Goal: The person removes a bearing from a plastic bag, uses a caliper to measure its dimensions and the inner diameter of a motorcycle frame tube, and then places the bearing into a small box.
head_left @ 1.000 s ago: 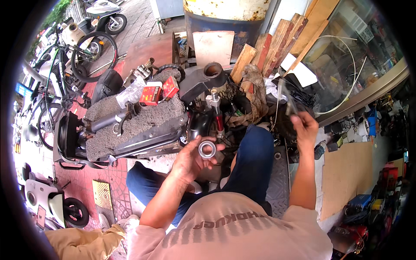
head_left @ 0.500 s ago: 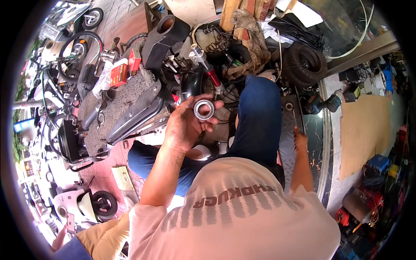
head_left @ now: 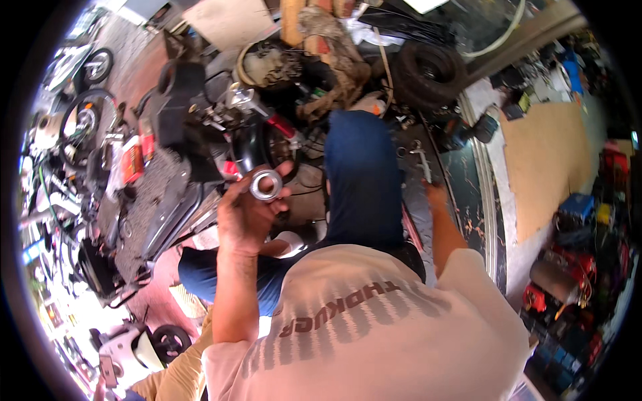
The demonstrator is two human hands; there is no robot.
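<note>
In my left hand (head_left: 244, 214) is a round metal bearing (head_left: 255, 185), held up by the fingers with its open centre facing me. Behind it lie a black rounded part (head_left: 249, 148) and a red-and-silver shock absorber (head_left: 281, 125). Off to the right, my right hand (head_left: 436, 194) is closed around the lower end of a silver wrench (head_left: 424, 164), low over a dark metal surface (head_left: 413, 194). A small metal ring (head_left: 401, 152) lies just left of the wrench head.
My bent knee (head_left: 363, 167) rises between the two hands. A tyre (head_left: 428, 75) and a cordless drill (head_left: 478, 130) lie at the far right. On the left are a red box (head_left: 132, 164) and grey motorcycle panels (head_left: 175, 200). Another person's tan-trousered leg (head_left: 177, 364) shows at lower left.
The view has swung, so the whole scene sits further left and my knee stands more upright. The bearing stays in my left hand; the wrench in my right hand now shows more plainly.
</note>
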